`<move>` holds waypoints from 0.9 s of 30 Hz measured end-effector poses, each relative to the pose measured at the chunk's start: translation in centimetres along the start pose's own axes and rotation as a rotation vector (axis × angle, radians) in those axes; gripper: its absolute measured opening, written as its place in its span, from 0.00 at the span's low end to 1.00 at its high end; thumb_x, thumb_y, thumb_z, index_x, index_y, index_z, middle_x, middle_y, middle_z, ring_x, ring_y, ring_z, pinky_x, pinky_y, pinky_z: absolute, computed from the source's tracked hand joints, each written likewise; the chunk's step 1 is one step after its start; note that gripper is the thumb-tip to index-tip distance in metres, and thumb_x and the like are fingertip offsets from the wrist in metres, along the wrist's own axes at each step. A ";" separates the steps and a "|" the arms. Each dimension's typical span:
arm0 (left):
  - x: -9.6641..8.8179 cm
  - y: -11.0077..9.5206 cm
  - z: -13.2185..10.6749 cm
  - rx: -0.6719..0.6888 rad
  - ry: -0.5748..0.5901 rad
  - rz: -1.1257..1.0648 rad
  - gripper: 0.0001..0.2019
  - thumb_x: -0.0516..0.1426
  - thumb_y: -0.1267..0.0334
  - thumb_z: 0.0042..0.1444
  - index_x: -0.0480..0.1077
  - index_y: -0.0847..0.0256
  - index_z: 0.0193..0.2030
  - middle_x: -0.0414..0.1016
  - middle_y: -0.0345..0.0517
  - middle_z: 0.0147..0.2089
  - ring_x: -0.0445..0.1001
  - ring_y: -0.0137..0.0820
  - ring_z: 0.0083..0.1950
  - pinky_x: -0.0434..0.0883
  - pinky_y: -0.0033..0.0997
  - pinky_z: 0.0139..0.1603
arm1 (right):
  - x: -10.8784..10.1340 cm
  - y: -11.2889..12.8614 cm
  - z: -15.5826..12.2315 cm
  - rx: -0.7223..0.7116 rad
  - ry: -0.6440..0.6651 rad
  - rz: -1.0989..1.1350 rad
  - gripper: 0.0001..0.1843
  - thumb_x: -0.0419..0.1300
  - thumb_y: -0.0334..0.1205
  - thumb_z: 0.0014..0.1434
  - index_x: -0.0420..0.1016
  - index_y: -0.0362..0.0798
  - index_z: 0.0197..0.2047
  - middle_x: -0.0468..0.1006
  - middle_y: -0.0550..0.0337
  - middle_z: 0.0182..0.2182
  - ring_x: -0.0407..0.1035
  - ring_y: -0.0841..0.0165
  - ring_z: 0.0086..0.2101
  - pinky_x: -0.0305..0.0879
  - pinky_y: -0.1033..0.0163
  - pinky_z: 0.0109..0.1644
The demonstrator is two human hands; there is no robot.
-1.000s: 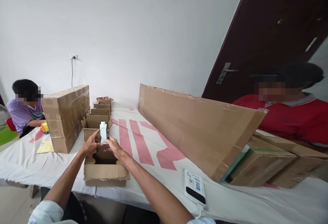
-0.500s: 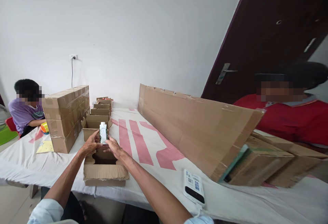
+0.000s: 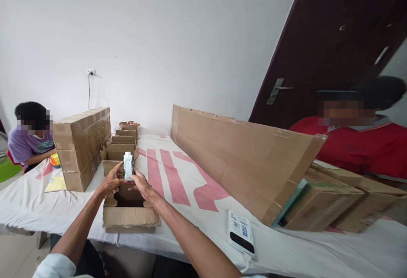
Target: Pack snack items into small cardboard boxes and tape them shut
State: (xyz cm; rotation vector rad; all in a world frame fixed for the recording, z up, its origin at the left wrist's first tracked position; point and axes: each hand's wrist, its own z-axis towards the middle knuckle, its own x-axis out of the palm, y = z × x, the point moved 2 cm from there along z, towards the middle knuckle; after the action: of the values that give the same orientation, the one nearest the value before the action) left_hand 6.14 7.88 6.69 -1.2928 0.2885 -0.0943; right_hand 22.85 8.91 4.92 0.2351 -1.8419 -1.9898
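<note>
Between both hands a small white drink carton [image 3: 128,167] with a white cap and green-patterned sides stands upright. My left hand [image 3: 112,179] is closed on its left side, and my right hand [image 3: 141,184] grips it from the right. Right below them lies an open cardboard box [image 3: 131,217], its front flap folded outward and its inside dark. Just behind the carton is another open cardboard box [image 3: 121,152]. The lettering on the carton is too small to read.
More open boxes [image 3: 123,139] line up toward the wall. Stacked sealed cartons [image 3: 79,155] stand left, a long cardboard panel [image 3: 241,155] right. A white device [image 3: 241,233] with a cable lies near the front edge. One person [image 3: 32,138] sits left, another [image 3: 352,142] right.
The view has shifted very slightly. Both hands keep hold of the carton in nearly the same spot. The person at left has leaned a little.
</note>
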 end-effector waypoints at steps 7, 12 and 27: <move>0.6 -2.5 0.0 0.049 -0.099 0.036 0.43 0.69 0.50 0.55 0.61 0.55 0.76 0.78 0.52 0.52 0.78 0.39 0.48 0.76 0.33 0.41 | 0.2 2.2 -0.9 -0.114 0.003 -0.129 0.30 0.59 0.43 0.61 0.70 0.56 0.67 0.80 0.56 0.58 0.79 0.60 0.46 0.78 0.62 0.37; -0.9 -4.4 -0.3 0.102 -0.175 -0.031 0.45 0.71 0.51 0.51 0.63 0.58 0.74 0.79 0.52 0.52 0.79 0.42 0.50 0.78 0.38 0.46 | -2.5 4.1 -3.0 -0.430 -0.024 -0.509 0.28 0.61 0.43 0.63 0.73 0.55 0.66 0.77 0.53 0.60 0.69 0.53 0.62 0.68 0.47 0.67; -9.0 3.6 -0.1 -0.033 -0.108 0.797 0.22 0.64 0.65 0.42 0.83 0.57 0.48 0.83 0.47 0.45 0.79 0.43 0.47 0.73 0.43 0.55 | -8.2 -3.3 -6.9 -0.176 -0.157 -0.504 0.33 0.65 0.37 0.55 0.74 0.51 0.65 0.78 0.49 0.60 0.73 0.55 0.57 0.71 0.51 0.61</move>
State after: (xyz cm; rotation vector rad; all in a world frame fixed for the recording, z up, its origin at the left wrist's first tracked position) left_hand -2.87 10.82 4.64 -1.1304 0.6916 0.6554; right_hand 32.36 6.07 -0.37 0.5487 -1.8136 -2.5597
